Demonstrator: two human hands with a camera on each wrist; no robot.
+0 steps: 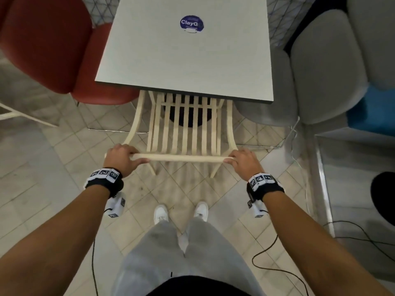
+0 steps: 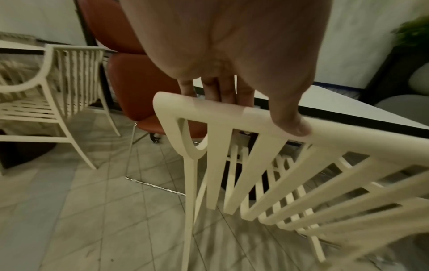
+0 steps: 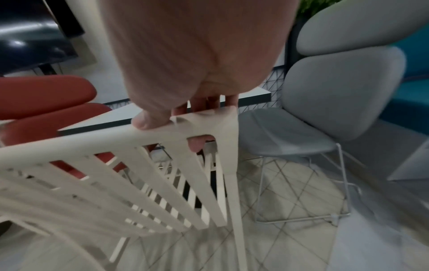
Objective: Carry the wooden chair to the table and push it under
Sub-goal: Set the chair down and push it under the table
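Note:
The cream wooden chair [image 1: 183, 133] with slatted seat and back stands at the near edge of the white table [image 1: 171, 56], its seat front under the tabletop. My left hand [image 1: 121, 157] grips the left end of the chair's top rail [image 2: 232, 113], fingers over the far side and thumb on the near face. My right hand [image 1: 241, 159] grips the right end of the same rail [image 3: 162, 133], thumb on top and a fingertip showing below. The table's dark base shows through the slats.
A red padded chair [image 1: 53, 45] stands left of the table and a grey padded chair [image 1: 320, 67] on a wire frame to the right. A second cream slatted chair [image 2: 46, 95] stands further left. Black cables [image 1: 352, 233] trail over the tiled floor at right. My feet [image 1: 181, 212] are behind the chair.

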